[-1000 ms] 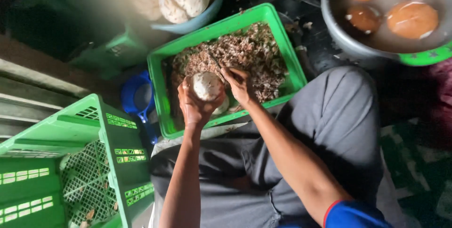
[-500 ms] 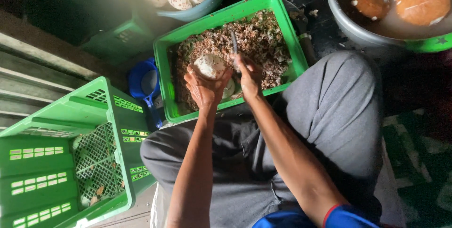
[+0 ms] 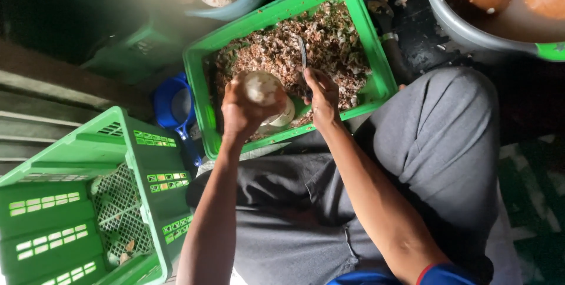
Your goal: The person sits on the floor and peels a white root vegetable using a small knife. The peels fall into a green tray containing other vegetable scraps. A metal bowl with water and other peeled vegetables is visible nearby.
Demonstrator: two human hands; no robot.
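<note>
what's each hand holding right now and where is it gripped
Left hand cups a pale round peeled fruit around its side. Right hand has its grip on the handle of a small knife, blade pointing away.

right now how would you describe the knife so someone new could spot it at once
Start at the shallow green tray full of brown peelings, in front of the person's knees. Above it the right hand grips a knife, its thin dark blade pointing away over the scraps. It is the only slim metal thing there; the left hand holds a round pale peeled coconut.

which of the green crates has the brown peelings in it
The shallow green tray by the person's knees, under both hands, is filled with brown peelings. The taller slotted green crate at lower left holds only a few scraps.
</note>
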